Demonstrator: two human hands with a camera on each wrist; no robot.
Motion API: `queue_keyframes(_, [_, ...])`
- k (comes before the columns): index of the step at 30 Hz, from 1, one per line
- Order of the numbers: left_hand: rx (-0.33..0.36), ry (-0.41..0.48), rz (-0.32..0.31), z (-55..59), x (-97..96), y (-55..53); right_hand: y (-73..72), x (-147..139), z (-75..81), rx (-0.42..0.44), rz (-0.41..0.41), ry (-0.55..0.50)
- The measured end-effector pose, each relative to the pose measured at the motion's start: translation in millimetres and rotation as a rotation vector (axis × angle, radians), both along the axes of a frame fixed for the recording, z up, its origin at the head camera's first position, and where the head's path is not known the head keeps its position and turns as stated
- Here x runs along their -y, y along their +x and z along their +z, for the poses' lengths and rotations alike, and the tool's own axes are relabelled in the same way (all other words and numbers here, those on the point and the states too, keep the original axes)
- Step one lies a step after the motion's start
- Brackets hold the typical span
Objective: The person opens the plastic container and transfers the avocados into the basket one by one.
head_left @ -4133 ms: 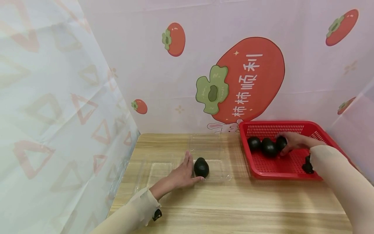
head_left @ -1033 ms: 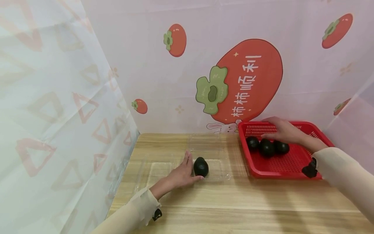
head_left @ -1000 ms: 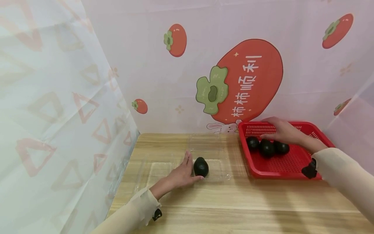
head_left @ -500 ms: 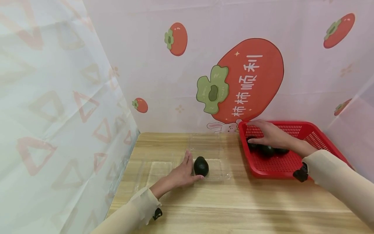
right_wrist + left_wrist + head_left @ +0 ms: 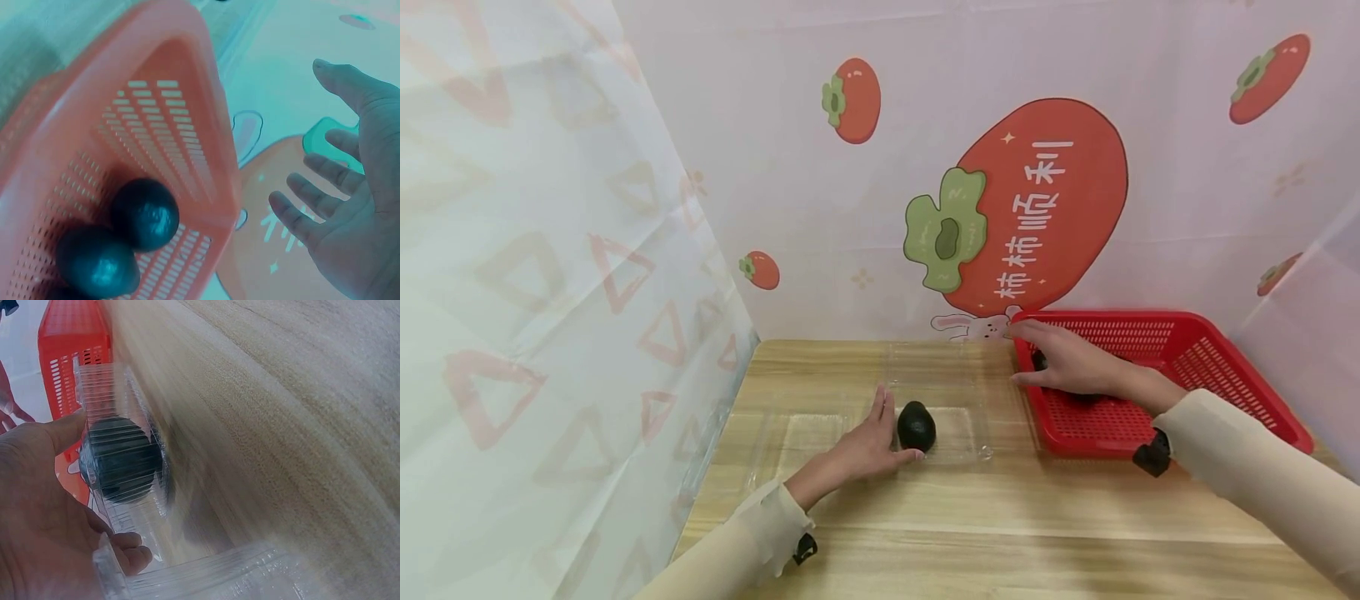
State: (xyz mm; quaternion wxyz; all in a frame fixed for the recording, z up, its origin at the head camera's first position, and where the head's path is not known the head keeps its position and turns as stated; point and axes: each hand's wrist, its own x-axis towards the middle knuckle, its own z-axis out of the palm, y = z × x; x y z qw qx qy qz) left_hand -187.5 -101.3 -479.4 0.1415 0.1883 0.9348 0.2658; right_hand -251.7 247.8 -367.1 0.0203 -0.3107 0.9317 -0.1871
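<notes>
A dark avocado (image 5: 917,427) sits in one half of a clear plastic clamshell container (image 5: 958,433) lying opened on the table. My left hand (image 5: 867,446) rests against that half, thumb at its front wall and straight fingers along its left side; in the left wrist view the thumb (image 5: 67,430) touches the clear wall. My right hand (image 5: 1071,362) hovers over the left rim of the red basket (image 5: 1247,383), fingers spread and nothing in them. Below it, dark avocados (image 5: 145,214) lie in the basket, mostly hidden by the hand in the head view.
The other clear half (image 5: 812,433) lies left of my left hand. Another clear plastic piece (image 5: 928,364) is at the table's back edge. Fabric walls with printed persimmons (image 5: 1037,208) stand behind and at the sides. Bare wood (image 5: 1000,533) shows in front.
About four seconds ago my right hand held an avocado in the basket. It has let go and moved left to the basket's left rim. My left hand has stayed in place.
</notes>
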Motion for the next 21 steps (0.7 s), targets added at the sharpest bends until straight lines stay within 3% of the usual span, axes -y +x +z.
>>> queue_keyframes(21, [-0.001, -0.002, 0.0, -0.6, 0.1, -2.0, 10.4, 46, -25.3, 0.0, 0.156, -0.06])
